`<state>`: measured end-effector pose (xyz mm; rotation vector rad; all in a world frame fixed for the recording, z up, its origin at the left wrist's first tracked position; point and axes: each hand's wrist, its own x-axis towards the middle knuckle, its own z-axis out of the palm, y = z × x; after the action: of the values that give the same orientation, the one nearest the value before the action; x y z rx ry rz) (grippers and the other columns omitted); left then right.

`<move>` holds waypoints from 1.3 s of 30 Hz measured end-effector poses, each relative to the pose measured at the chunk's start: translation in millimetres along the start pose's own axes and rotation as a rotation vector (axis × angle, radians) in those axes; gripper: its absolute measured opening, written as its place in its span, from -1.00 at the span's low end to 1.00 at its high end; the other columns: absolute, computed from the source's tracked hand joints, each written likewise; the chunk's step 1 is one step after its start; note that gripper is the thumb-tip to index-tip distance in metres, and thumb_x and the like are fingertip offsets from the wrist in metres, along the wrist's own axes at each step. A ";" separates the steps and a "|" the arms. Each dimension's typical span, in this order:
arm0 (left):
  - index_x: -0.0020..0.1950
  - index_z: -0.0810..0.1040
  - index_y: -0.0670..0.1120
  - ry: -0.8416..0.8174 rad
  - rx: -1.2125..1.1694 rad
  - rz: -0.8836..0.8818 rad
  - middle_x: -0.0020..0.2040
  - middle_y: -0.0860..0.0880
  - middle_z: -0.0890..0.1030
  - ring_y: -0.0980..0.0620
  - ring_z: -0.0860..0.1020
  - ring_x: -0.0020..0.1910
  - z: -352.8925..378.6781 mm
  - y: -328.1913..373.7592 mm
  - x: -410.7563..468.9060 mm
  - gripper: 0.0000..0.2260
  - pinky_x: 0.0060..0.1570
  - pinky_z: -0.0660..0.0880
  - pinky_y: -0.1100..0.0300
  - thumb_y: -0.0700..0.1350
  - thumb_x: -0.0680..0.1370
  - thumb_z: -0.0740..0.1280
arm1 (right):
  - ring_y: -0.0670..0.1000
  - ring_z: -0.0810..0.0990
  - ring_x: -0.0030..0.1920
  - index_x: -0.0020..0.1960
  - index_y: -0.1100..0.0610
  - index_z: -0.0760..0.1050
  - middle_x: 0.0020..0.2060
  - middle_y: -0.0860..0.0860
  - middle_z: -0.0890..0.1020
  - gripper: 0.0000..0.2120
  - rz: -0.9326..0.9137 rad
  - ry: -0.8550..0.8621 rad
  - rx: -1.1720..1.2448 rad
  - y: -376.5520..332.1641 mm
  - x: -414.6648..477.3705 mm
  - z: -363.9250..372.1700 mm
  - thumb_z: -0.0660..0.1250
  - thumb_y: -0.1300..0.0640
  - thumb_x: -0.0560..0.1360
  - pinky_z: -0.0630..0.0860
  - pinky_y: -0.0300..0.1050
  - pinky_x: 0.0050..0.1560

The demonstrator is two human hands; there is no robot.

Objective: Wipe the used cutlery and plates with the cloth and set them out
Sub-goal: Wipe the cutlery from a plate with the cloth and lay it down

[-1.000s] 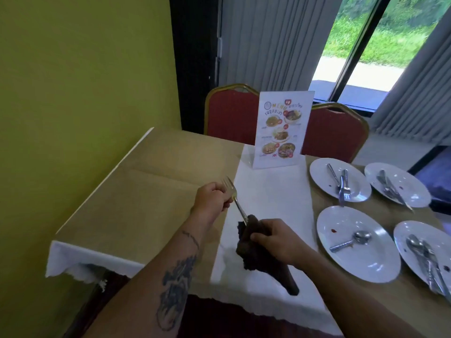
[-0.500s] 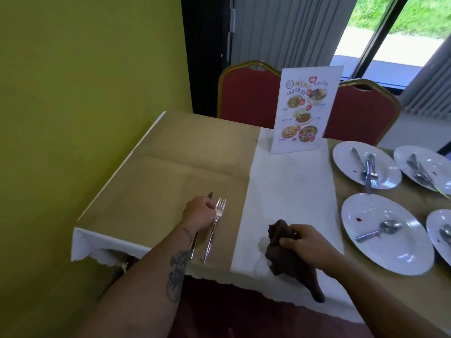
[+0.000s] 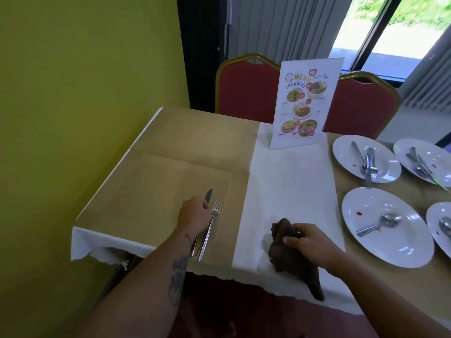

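Note:
A fork [image 3: 212,222] lies flat on the tan tablecloth beside a knife [image 3: 209,194], both near the table's front left edge. My left hand [image 3: 194,214] rests over the knife, its fingers curled on the fork's neck. A dark brown cloth [image 3: 280,242] is bunched in my right hand [image 3: 308,242], low over the white runner [image 3: 290,181]. Right of the runner, a white plate [image 3: 366,252] with red smears carries a spoon [image 3: 383,224]. Behind it is a plate [image 3: 346,154] with cutlery [image 3: 369,167] on it.
Two more used plates [image 3: 439,152] [image 3: 433,215] with cutlery sit at the right edge of view. A menu stand [image 3: 305,101] stands at the runner's far end. Two red chairs [image 3: 246,91] [image 3: 358,106] back the table. A green wall is on the left.
My left hand brought the fork down from mid-air and laid it beside the knife. My right hand drew the cloth off the fork and lowered it onto the runner.

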<state>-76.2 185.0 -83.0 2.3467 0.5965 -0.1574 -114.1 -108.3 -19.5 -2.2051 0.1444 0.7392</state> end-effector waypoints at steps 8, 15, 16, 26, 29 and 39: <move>-0.17 0.55 -0.02 0.046 0.060 0.061 -0.19 0.06 0.59 0.00 0.56 -0.20 -6.6 -23.0 -19.6 -0.94 -0.23 0.48 0.16 -0.09 0.41 0.41 | 0.01 0.68 -0.03 0.06 0.08 0.62 -0.06 0.03 0.71 -0.91 0.003 -0.004 0.036 -3.8 -4.3 5.8 0.37 0.14 0.58 0.54 -0.14 -0.07; -0.15 0.54 0.01 0.032 0.074 0.058 -0.14 0.05 0.60 -0.02 0.56 -0.18 -1.6 -38.1 -28.4 -0.91 -0.25 0.43 0.18 -0.14 0.38 0.36 | 0.00 0.68 -0.05 0.07 0.09 0.61 -0.07 0.03 0.71 -0.91 -0.011 -0.017 0.042 -7.2 -9.3 9.5 0.36 0.16 0.59 0.51 -0.17 -0.12; -0.15 0.54 0.01 0.035 0.074 0.060 -0.14 0.05 0.60 -0.02 0.55 -0.18 -1.6 -38.3 -28.4 -0.92 -0.25 0.43 0.18 -0.13 0.38 0.36 | 0.00 0.68 -0.06 0.07 0.09 0.61 -0.07 0.04 0.71 -0.92 -0.011 -0.016 0.043 -6.6 -10.2 9.3 0.36 0.16 0.59 0.51 -0.17 -0.13; -0.11 0.55 -0.02 0.039 0.079 0.063 -0.11 0.03 0.59 -0.02 0.53 -0.17 -2.6 -37.2 -30.6 -0.92 -0.25 0.38 0.19 -0.11 0.41 0.35 | 0.00 0.69 -0.06 0.05 0.07 0.62 -0.09 0.03 0.72 -0.92 0.011 0.008 0.044 6.5 -18.3 3.1 0.38 0.15 0.58 0.53 -0.16 -0.11; -0.12 0.52 0.00 0.114 0.104 0.063 -0.09 0.03 0.57 0.00 0.50 -0.17 -2.2 -28.9 -30.9 -0.96 -0.29 0.36 0.18 -0.11 0.44 0.32 | 0.01 0.70 -0.07 0.04 0.08 0.63 -0.10 0.04 0.73 -0.93 0.013 0.024 0.059 8.1 -20.8 0.2 0.38 0.16 0.58 0.55 -0.13 -0.09; -0.09 0.60 0.00 0.038 -0.160 0.142 -0.09 0.01 0.64 -0.06 0.59 -0.10 30.6 82.9 -34.5 -0.86 -0.13 0.54 0.15 -0.17 0.44 0.28 | 0.03 0.70 0.03 0.07 0.05 0.63 -0.04 0.04 0.74 -0.88 0.017 0.074 0.223 20.9 -26.9 -30.1 0.33 0.12 0.61 0.58 0.01 0.18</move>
<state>-67.1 98.0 -46.3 2.2307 0.4418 -0.0007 -129.2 -147.6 -2.7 -2.0209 0.2696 0.6191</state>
